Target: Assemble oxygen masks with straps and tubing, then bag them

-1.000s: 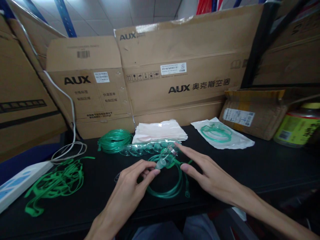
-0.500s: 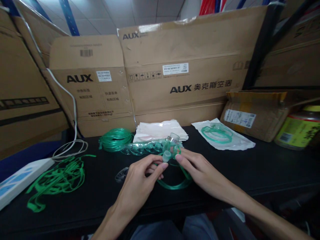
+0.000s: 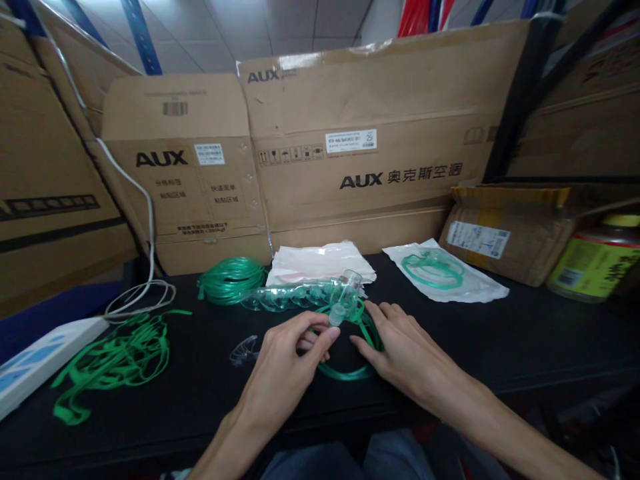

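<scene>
The clear part [image 3: 352,283] was tipped up between the two hands, above the green tube [image 3: 350,375] that lay in a loop on the counter [image 3: 480,333]. I could not tell if its bottom touched anything. The left hand [image 3: 290,347] pinched its pale knob [image 3: 338,312] between thumb and fingers. That was a small grip, so the part could have twisted or slipped out if it got bumped. The right hand [image 3: 407,340] was loosely spread, with its thumb well away from its fingers. It was at the side of the loop, but I could not tell if it pressed on the tube. If a finger had caught the loop, a tug might have pulled the part crooked.

Just behind was a row of clear cups [image 3: 285,297]. A push too far back could have knocked them out of line. A thin clear bit [image 3: 243,351] lay near the left wrist, easy to miss and easy to sweep away. Farther left, the green straps [image 3: 120,360] were in a messy heap, so pulling one could have dragged the others along.
</scene>
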The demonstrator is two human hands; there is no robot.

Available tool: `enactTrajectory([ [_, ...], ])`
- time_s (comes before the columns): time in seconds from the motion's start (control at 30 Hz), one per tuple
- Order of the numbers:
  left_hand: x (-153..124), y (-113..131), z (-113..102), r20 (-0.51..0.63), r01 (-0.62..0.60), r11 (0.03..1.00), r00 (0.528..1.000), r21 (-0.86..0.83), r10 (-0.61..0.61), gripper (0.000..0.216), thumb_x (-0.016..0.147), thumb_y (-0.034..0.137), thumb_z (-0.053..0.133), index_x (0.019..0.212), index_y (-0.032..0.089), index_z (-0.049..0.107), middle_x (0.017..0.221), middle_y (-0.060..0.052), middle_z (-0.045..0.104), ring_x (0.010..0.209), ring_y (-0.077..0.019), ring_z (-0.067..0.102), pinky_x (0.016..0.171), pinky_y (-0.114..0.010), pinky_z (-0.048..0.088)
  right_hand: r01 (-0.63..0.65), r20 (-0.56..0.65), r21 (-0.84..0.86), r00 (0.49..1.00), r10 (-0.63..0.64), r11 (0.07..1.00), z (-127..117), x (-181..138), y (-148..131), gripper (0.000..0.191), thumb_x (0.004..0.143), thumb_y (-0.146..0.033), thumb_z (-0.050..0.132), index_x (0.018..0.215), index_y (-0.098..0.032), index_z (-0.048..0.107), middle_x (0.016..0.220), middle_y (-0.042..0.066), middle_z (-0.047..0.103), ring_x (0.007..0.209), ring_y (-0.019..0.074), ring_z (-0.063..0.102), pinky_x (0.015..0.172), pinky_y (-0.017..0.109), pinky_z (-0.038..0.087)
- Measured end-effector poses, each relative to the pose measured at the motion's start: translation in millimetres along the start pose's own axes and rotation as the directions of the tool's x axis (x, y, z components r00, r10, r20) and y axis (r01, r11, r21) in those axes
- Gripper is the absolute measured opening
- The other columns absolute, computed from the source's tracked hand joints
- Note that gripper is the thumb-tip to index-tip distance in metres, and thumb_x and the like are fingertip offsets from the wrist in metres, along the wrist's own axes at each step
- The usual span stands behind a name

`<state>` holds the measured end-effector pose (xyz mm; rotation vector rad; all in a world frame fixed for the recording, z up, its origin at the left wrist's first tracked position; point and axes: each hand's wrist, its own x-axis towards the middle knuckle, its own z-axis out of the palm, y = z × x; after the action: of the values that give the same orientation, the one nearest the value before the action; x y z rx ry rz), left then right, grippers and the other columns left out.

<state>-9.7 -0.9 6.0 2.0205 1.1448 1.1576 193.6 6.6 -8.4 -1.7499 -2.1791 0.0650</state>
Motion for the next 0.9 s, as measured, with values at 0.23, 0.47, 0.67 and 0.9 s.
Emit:
enactTrajectory([
  [0.23,0,0,4,0.001,0.041,0.999,0.999,-0.027,-0.041,0.021,0.092,0.036,0.064,0.098,0.017,0.071,0.083,-0.003,0.075,0.063,-0.0135,0.069,0.062,-0.022,0.055,-0.041,0.211,-0.096,0.976,0.06,0.995,-13,17,14,0.02,0.093,-0.024,0.051,0.102,-0.013,0.065,0.1,0.018,0.069,0.093,0.0315,0.068,0.076,0.037,0.047],
  [0.47,-1,5,12,-0.007,0.068,0.995,0.998,-0.067,-0.068,0.021,0.092,0.036,0.064,0.097,0.017,0.07,0.081,-0.002,0.075,0.06,-0.013,0.069,0.06,-0.021,0.055,-0.063,0.173,0.033,0.983,0.056,0.997,-15,15,32,0.015,0.087,-0.022,0.056,0.099,-0.016,0.062,0.086,0.009,0.066,0.073,0.02,0.064,0.064,0.027,0.041],
  [0.67,2,10,23,-0.033,0.056,0.993,0.998,-0.1,-0.06,0.017,0.092,0.034,0.064,0.095,0.018,0.068,0.081,-0.001,0.074,0.058,-0.0125,0.07,0.058,-0.019,0.055,-0.034,0.148,0.54,0.987,-0.055,0.841,-13,13,38,0.035,0.089,-0.019,0.049,0.122,-0.015,0.06,0.08,0.004,0.068,0.068,0.018,0.065,0.065,0.028,0.049],
  [0.9,9,13,41,-0.019,0.061,0.993,0.998,-0.101,-0.063,0.014,0.091,0.032,0.064,0.095,0.019,0.07,0.079,0.001,0.075,0.054,-0.0113,0.068,0.054,-0.019,0.053,-0.122,0.236,0.893,0.946,-0.221,0.433,-20,-7,16,0.03,0.088,-0.038,0.064,0.107,-0.015,0.071,0.084,0.005,0.072,0.077,0.0194,0.068,0.076,0.033,0.056],
])
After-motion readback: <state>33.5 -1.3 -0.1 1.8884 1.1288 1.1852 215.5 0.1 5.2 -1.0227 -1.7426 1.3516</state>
